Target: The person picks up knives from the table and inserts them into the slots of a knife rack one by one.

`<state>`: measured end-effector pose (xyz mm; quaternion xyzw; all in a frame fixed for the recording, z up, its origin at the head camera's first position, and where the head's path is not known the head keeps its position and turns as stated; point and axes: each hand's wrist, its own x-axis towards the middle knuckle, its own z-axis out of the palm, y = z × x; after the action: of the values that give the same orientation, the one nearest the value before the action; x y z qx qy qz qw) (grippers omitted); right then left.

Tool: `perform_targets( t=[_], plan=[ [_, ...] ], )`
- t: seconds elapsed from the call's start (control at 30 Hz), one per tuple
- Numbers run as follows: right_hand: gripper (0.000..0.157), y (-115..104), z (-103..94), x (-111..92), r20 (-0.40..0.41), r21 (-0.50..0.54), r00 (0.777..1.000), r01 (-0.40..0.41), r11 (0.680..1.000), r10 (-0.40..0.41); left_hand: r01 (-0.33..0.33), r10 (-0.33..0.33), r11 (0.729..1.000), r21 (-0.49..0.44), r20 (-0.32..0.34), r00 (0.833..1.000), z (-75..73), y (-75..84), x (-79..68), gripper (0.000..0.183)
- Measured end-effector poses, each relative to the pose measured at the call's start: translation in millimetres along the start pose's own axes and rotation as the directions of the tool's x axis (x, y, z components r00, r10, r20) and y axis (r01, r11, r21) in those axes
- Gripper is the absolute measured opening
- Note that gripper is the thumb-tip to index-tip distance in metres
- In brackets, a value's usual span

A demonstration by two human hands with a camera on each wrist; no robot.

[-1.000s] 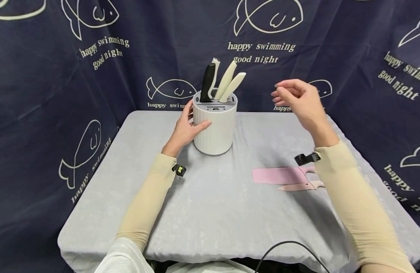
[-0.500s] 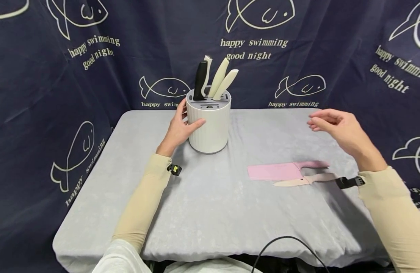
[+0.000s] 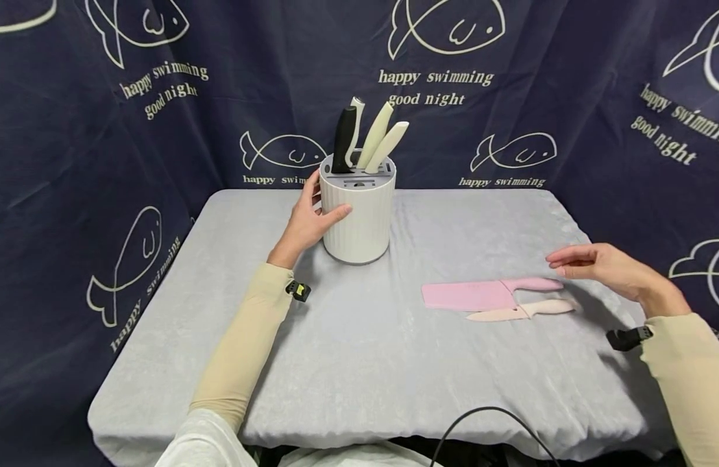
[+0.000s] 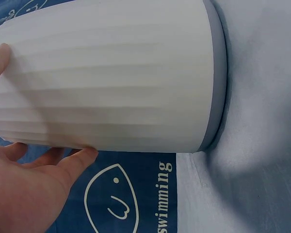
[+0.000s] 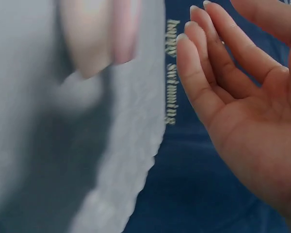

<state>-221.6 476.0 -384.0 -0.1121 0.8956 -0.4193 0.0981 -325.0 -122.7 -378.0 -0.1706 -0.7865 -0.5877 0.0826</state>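
A white ribbed knife block point(image 3: 362, 224) stands upright near the back of the table. My left hand point(image 3: 305, 224) grips its left side, thumb across the front and fingers behind; the left wrist view shows the ribbed wall point(image 4: 111, 82) between thumb and fingers. From the block's top rise a black knife handle point(image 3: 344, 139) and several pale ones. My right hand point(image 3: 619, 275) hovers above the table's right side, fingers loosely bent and holding nothing. Just left of it lie a pink cleaver point(image 3: 470, 295) and, nearer the front, a pale pink knife point(image 3: 520, 311), handles to the right.
A grey cloth covers the table point(image 3: 336, 363). A dark blue curtain point(image 3: 441, 130) with fish prints hangs behind and at both sides. A black cable point(image 3: 488, 408) curves over the front edge.
My right hand has moved right and then down, from beside the block's height to near the knife handles. The left hand keeps its grip on the knife block.
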Motion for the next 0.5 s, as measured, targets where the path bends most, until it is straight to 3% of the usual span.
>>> perform_targets(
  t=[0.2,0.33,0.5],
  plan=[
    [0.038,20.2,5.4,-0.7,0.064,-0.02,0.997,-0.045,0.999,0.047,0.006,-0.006,1.0,-0.001,0.011,1.0,0.9,-1.4,-0.9,0.099],
    [0.036,22.2,8.2,3.5,0.086,-0.019,0.994,-0.065,0.998,0.067,-0.002,0.002,1.0,0.002,0.002,1.0,0.5,-1.2,0.5,0.1],
    [0.035,21.5,12.7,9.9,0.074,-0.106,0.993,-0.08,0.991,0.088,-0.001,0.001,1.0,0.002,0.003,1.0,0.5,0.2,0.4,0.099]
  ],
)
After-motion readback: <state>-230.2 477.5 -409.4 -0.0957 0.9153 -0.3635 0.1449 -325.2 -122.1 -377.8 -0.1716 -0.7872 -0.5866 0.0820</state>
